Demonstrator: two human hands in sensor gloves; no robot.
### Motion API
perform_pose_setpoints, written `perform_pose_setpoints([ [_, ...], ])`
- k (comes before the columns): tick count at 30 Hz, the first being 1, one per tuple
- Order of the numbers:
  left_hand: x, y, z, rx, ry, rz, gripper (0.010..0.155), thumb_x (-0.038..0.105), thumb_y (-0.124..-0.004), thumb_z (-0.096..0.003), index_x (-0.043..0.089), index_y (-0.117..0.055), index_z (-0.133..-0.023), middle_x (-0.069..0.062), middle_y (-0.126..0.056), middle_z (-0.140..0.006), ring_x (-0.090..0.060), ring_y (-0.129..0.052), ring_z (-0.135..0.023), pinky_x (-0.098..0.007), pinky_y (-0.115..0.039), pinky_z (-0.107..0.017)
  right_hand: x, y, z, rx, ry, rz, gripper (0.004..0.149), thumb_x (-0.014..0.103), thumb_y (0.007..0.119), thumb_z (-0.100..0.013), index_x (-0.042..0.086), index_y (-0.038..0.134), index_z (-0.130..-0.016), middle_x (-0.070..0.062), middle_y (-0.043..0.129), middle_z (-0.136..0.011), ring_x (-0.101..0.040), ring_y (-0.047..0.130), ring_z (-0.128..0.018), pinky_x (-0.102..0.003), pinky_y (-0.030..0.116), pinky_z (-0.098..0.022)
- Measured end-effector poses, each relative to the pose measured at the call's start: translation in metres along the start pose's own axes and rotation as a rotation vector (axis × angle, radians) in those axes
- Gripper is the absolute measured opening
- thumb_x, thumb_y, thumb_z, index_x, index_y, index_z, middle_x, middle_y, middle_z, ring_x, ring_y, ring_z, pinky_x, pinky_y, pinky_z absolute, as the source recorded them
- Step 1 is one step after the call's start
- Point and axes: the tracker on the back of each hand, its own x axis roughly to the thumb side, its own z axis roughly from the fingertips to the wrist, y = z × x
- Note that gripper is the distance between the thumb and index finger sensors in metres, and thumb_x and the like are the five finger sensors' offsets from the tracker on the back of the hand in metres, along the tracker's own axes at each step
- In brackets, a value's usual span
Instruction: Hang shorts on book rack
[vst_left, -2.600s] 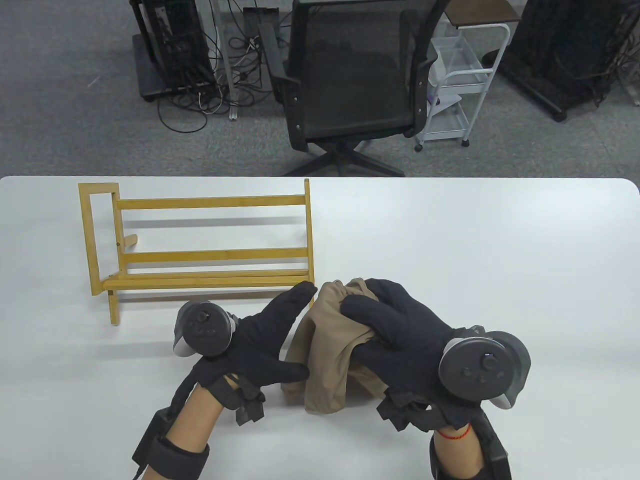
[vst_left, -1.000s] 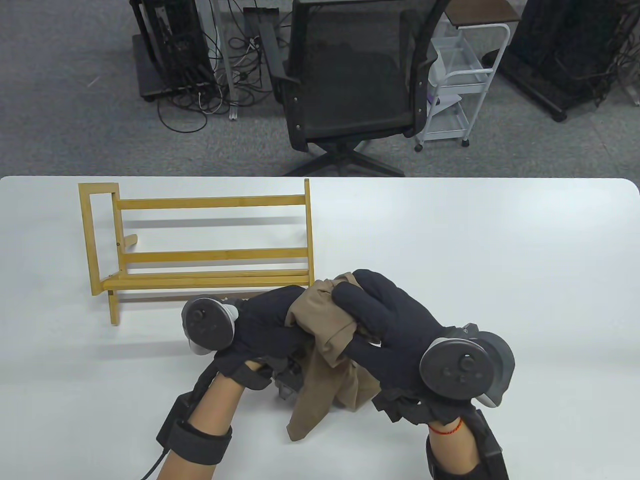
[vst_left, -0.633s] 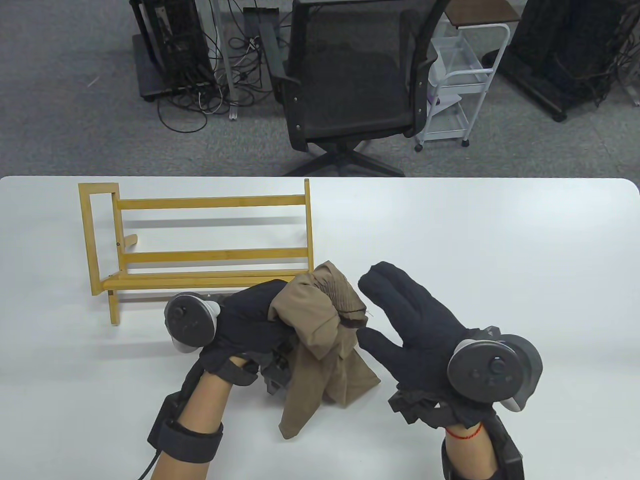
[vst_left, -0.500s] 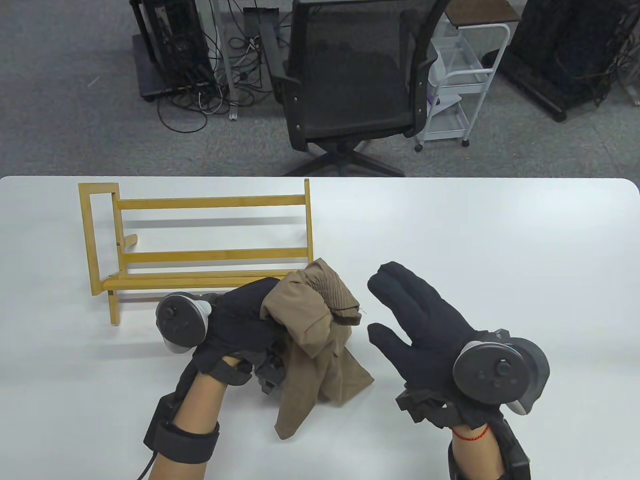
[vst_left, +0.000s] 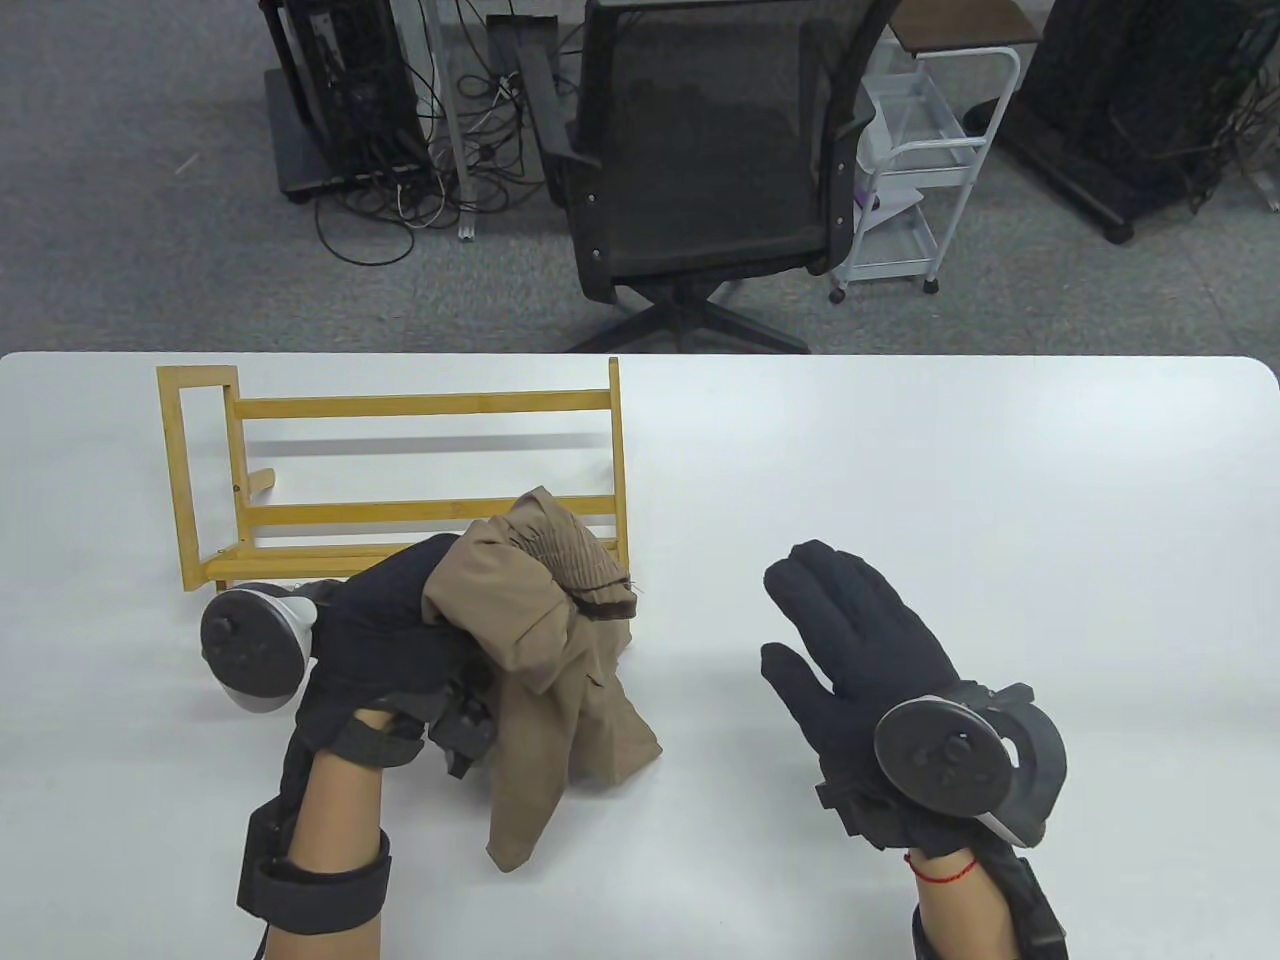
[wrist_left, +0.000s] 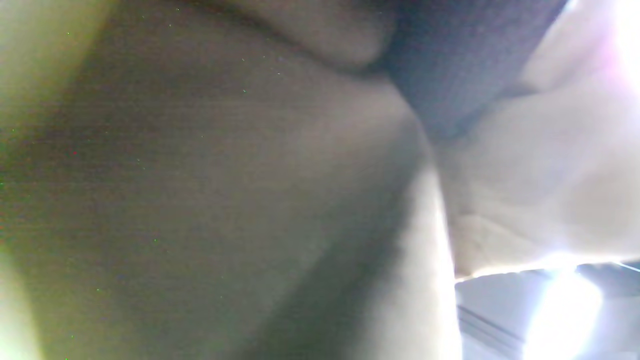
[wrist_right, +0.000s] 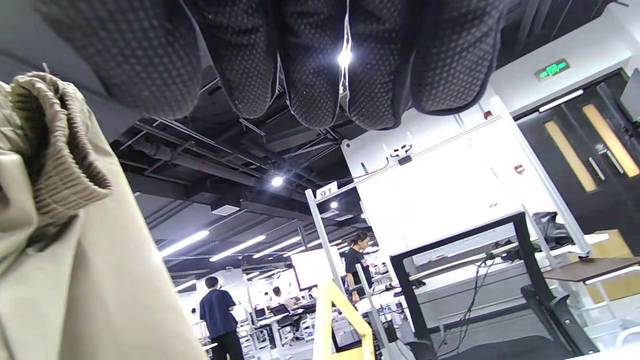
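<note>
The left hand (vst_left: 385, 630) grips the bunched shorts (vst_left: 545, 650); the right hand (vst_left: 850, 650) hangs open, holding nothing. Bunched cloth may slide off the rack (vst_left: 400, 500).

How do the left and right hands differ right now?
The left hand grips the bunched tan shorts; the right hand holds nothing, its fingers extended. The left sits in front of the book rack; the right sits apart, over bare table. Both wear black gloves with trackers.
</note>
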Motion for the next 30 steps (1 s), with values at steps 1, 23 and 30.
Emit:
perform_pose_setpoints([
  [1, 0.0, 0.003, 0.001, 0.005, 0.002, -0.011, 0.042, 0.04, -0.094, -0.0446, 0.021, -0.089, -0.082, 0.0, -0.103, -0.068, -0.027, -0.103, -0.057, -0.053, -0.079, -0.051, -0.001, 0.001, 0.001, -0.003, 0.003, 0.011, 0.06, 0.055, 0.077, -0.046, 0.035, 0.067, -0.101, 0.001, 0.069, -0.113, -0.033, 0.075, -0.101, -0.051, 0.07, -0.072],
  [23, 0.002, 0.026, 0.007, 0.045, 0.032, -0.086, 0.043, 0.04, -0.094, -0.0451, 0.021, -0.088, -0.083, -0.001, -0.103, -0.069, -0.028, -0.103, -0.059, -0.053, -0.079, -0.052, -0.045, 0.037, 0.022, -0.053, 0.084, 0.253, 0.058, 0.055, 0.077, -0.045, 0.038, 0.068, -0.099, 0.003, 0.068, -0.113, -0.031, 0.072, -0.103, -0.051, 0.068, -0.073],
  [30, 0.0, 0.036, 0.01, 0.078, 0.053, -0.143, 0.043, 0.04, -0.093, -0.0453, 0.021, -0.088, -0.084, -0.001, -0.103, -0.069, -0.028, -0.103, -0.059, -0.053, -0.079, -0.052, -0.055, 0.042, 0.027, -0.048, 0.102, 0.285, 0.057, 0.055, 0.076, -0.045, 0.038, 0.068, -0.098, 0.003, 0.069, -0.112, -0.031, 0.073, -0.102, -0.051, 0.068, -0.073],
])
